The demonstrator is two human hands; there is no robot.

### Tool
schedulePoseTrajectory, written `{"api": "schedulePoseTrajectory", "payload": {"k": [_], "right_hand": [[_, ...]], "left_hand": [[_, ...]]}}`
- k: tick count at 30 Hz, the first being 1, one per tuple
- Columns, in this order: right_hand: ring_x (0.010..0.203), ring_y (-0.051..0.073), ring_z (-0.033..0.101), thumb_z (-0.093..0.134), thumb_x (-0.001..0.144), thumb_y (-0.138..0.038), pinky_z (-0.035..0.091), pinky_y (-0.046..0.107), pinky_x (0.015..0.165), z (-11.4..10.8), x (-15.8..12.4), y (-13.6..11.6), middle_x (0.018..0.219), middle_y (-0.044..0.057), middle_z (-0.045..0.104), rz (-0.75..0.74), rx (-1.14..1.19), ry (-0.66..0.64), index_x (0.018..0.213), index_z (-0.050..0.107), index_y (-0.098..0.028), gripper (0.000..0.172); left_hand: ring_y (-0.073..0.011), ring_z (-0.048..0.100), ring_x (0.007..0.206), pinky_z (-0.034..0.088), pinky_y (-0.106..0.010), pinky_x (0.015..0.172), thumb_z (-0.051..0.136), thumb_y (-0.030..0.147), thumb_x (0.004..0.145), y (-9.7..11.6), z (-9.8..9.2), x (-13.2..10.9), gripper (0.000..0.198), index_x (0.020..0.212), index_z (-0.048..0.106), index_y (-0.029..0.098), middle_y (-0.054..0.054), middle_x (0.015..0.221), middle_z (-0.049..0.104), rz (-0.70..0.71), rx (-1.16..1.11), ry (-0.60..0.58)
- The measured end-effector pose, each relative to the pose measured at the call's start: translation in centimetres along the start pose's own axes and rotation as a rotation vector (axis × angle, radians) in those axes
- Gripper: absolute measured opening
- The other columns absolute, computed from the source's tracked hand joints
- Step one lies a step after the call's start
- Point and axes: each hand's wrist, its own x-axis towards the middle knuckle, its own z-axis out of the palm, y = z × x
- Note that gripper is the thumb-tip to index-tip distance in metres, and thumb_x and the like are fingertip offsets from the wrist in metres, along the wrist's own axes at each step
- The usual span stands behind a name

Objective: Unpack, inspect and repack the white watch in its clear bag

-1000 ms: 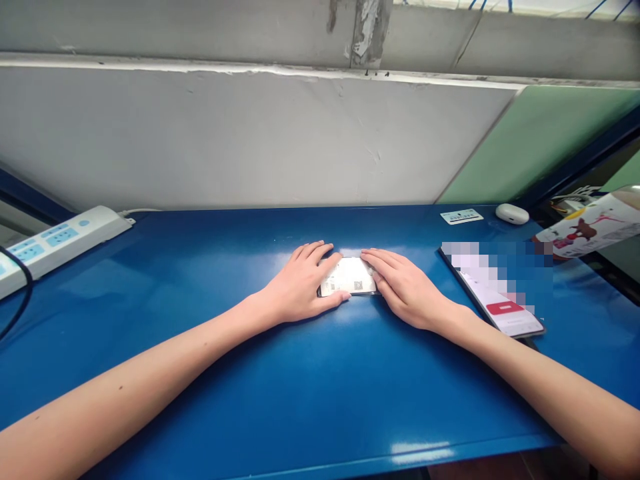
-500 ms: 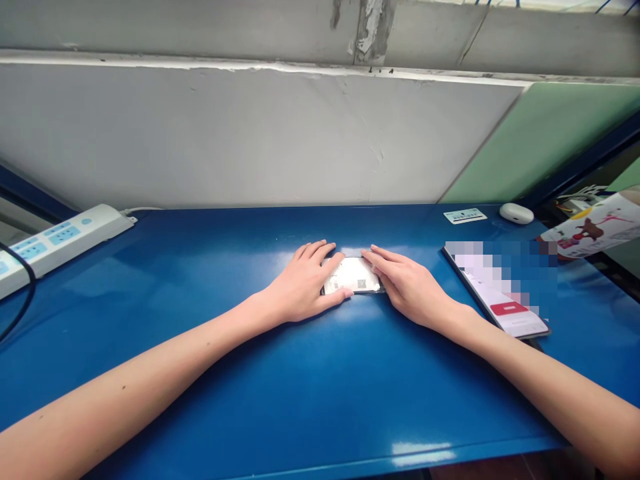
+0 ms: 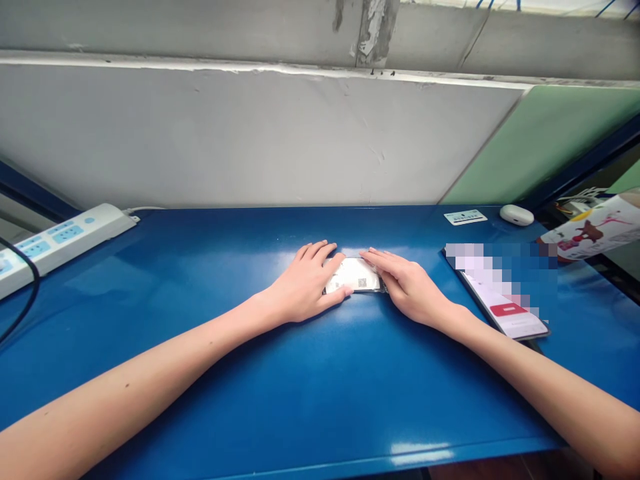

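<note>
A small flat packet (image 3: 356,275) lies on the blue tabletop, with a white label, a square code and shiny clear wrapping at its edges. At its left end, my left hand (image 3: 307,280) grips it, the thumb along the near edge and the index finger at the far edge; the other fingers spread on the table. My right hand (image 3: 407,283) holds the right end, its fingers together over the far right corner and its thumb low on the near side. Both hands partly cover the packet's ends.
A power strip (image 3: 65,243) with a black cable sits at the left. To the right lie a phone (image 3: 520,325) with a lit, partly pixelated screen, a card (image 3: 465,217), a white earbud case (image 3: 517,215) and a printed bag (image 3: 595,227). A wall (image 3: 280,140) rises behind the table.
The right hand's fingers have shifted very slightly left over the packet's corner. The left hand and the packet stay practically in place.
</note>
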Motion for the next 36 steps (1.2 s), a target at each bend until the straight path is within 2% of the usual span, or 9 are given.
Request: {"api": "schedulePoseTrajectory", "payload": {"k": [8, 14, 22, 32, 36], "right_hand": [[0.134, 0.025, 0.053, 0.038, 0.098, -0.019, 0.036, 0.050, 0.117, 0.35, 0.14, 0.14, 0.135, 0.006, 0.065, 0.062, 0.141, 0.030, 0.135, 0.061, -0.023, 0.044], [0.130, 0.026, 0.057, 0.040, 0.098, -0.021, 0.036, 0.052, 0.117, 0.31, 0.32, 0.22, 0.132, 0.008, 0.067, 0.094, 0.183, 0.051, 0.131, 0.064, -0.021, 0.041], [0.139, 0.025, 0.046, 0.039, 0.100, -0.023, 0.033, 0.052, 0.118, 0.03, 0.24, 0.55, 0.137, 0.001, 0.063, 0.113, 0.248, -0.019, 0.133, 0.063, -0.029, 0.042], [0.140, 0.026, 0.044, 0.041, 0.098, -0.022, 0.032, 0.053, 0.118, -0.47, 0.40, 0.41, 0.137, 0.004, 0.063, 0.159, 0.307, -0.057, 0.131, 0.065, -0.025, 0.041], [0.140, 0.027, 0.045, 0.042, 0.097, -0.022, 0.032, 0.054, 0.118, -0.55, 0.45, 0.34, 0.134, 0.002, 0.065, 0.143, 0.314, -0.053, 0.128, 0.067, -0.028, 0.040]], "left_hand": [[-0.0405, 0.035, 0.142, 0.029, -0.057, 0.115, 0.044, 0.055, 0.098, 0.08, -0.06, 0.02, 0.065, 0.142, 0.045, 0.007, -0.025, 0.151, 0.041, 0.001, 0.002, 0.004], [-0.0402, 0.036, 0.142, 0.030, -0.056, 0.114, 0.043, 0.055, 0.098, 0.21, -0.18, 0.04, 0.063, 0.142, 0.046, 0.009, -0.024, 0.151, 0.042, -0.008, 0.023, -0.007], [-0.0408, 0.034, 0.142, 0.029, -0.057, 0.114, 0.043, 0.055, 0.098, 0.08, -0.09, 0.05, 0.065, 0.142, 0.045, 0.008, -0.024, 0.151, 0.042, -0.005, -0.001, -0.004], [-0.0402, 0.035, 0.142, 0.029, -0.057, 0.114, 0.044, 0.055, 0.098, 0.01, 0.07, 0.03, 0.063, 0.141, 0.046, 0.009, -0.024, 0.151, 0.042, 0.002, -0.009, 0.003], [-0.0409, 0.034, 0.142, 0.029, -0.056, 0.114, 0.044, 0.054, 0.098, 0.05, -0.03, 0.03, 0.064, 0.141, 0.046, 0.007, -0.025, 0.151, 0.041, -0.003, 0.002, -0.012]]}}
